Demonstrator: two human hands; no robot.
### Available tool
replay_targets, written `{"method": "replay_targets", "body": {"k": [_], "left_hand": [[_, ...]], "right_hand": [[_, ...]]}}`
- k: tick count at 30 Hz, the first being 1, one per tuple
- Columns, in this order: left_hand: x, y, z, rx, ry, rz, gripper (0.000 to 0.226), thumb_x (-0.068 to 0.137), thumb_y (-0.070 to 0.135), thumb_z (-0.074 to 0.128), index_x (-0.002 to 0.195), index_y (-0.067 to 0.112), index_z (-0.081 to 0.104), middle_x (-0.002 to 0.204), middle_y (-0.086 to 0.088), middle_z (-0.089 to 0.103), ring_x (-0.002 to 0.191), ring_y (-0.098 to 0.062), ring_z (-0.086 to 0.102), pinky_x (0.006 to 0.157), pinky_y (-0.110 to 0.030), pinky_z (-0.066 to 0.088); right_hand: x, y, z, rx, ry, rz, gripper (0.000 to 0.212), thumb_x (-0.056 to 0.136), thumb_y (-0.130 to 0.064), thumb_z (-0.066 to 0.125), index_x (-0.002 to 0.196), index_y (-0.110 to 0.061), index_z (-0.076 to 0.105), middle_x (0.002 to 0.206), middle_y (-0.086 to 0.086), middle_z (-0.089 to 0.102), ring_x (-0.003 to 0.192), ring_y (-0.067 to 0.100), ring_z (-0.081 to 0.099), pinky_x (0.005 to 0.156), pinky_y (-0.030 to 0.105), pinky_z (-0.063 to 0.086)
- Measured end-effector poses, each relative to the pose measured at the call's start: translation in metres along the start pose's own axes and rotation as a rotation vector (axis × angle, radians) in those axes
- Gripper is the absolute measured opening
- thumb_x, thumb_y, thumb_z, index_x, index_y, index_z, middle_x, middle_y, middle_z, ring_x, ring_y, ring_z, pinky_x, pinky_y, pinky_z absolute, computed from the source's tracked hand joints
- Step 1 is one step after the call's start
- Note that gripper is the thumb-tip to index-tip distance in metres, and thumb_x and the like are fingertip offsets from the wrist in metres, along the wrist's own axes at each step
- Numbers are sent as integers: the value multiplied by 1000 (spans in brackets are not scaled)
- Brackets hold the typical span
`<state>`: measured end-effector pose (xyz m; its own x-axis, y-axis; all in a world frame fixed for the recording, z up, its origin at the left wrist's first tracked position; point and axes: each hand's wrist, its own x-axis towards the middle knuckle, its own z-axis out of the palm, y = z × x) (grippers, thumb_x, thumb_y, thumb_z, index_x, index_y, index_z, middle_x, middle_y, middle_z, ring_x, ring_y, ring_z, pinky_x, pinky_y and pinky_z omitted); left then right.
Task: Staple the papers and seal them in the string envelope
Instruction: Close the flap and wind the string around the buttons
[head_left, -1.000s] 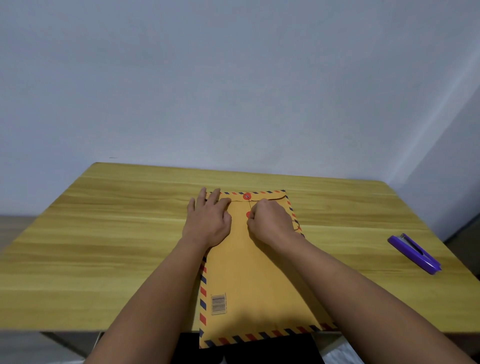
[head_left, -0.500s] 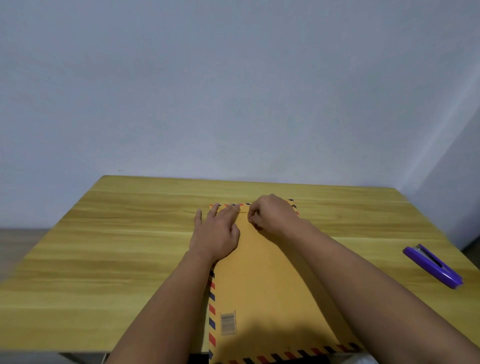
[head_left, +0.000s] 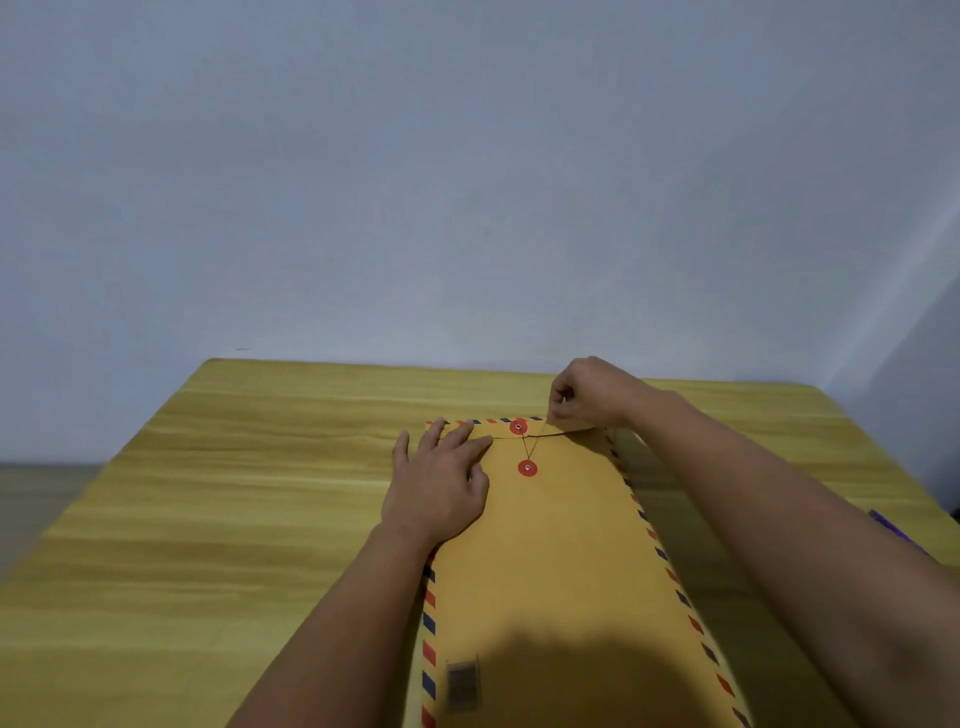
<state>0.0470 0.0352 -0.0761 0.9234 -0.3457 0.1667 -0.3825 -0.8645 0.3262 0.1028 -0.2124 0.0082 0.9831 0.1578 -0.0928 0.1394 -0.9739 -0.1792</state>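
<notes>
A tan string envelope (head_left: 561, 561) with a red and blue striped border lies lengthwise on the wooden table (head_left: 234, 519), its flap folded down at the far end. Two red discs sit on it, one on the flap (head_left: 518, 427) and one below (head_left: 527, 468). A thin string (head_left: 531, 446) runs from the lower disc up past the flap disc to my right hand (head_left: 589, 392), which pinches its end above the envelope's far edge. My left hand (head_left: 439, 486) lies flat with spread fingers on the envelope's upper left. The papers are not visible.
A purple stapler (head_left: 893, 530) shows as a blurred sliver at the table's right edge, mostly hidden behind my right forearm. A pale wall stands just beyond the table's far edge. A barcode label (head_left: 462, 683) is on the envelope's near left.
My right hand has lifted from over the discs and pulled up and to the right with the string, uncovering both red discs. My left hand stays pressed on the envelope. The camera has tilted.
</notes>
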Motion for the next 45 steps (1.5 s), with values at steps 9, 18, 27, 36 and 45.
{"method": "replay_targets", "body": {"k": [9,18,27,36,45], "left_hand": [[-1,-1,-1,-5,-1,16,52,95,40,34,147,43,42,161,18,31,154,-19,10,123,-59,4],[-2,-1,-2,-25,-8,23,50,96,39,35,146,43,43,161,17,31,155,-20,10,122,-60,3],[-1,-1,-2,-37,16,5,59,95,40,37,153,31,29,161,10,30,154,-16,14,123,-57,4],[-3,2,-3,-74,38,-15,59,94,39,40,151,29,29,155,7,37,152,-15,18,124,-55,5],[-4,4,-5,-53,21,-32,57,94,40,38,150,29,33,157,5,36,152,-16,19,124,-55,5]], "right_hand": [[16,-17,28,12,59,47,11,94,-24,70,89,-19,78,91,-4,75,90,17,69,79,40,61],[25,-36,31,-166,109,-47,15,100,-29,61,101,-20,73,99,-2,72,92,20,66,68,31,49],[22,-52,26,-210,91,-67,16,101,-30,62,103,-18,72,103,1,73,94,22,66,73,34,53],[-11,-68,47,-191,190,-28,18,101,-24,60,105,-16,76,102,5,73,94,29,68,69,34,49],[-77,-37,58,-232,262,-105,25,104,-28,52,106,-19,76,105,0,74,97,26,68,75,39,57]]}}
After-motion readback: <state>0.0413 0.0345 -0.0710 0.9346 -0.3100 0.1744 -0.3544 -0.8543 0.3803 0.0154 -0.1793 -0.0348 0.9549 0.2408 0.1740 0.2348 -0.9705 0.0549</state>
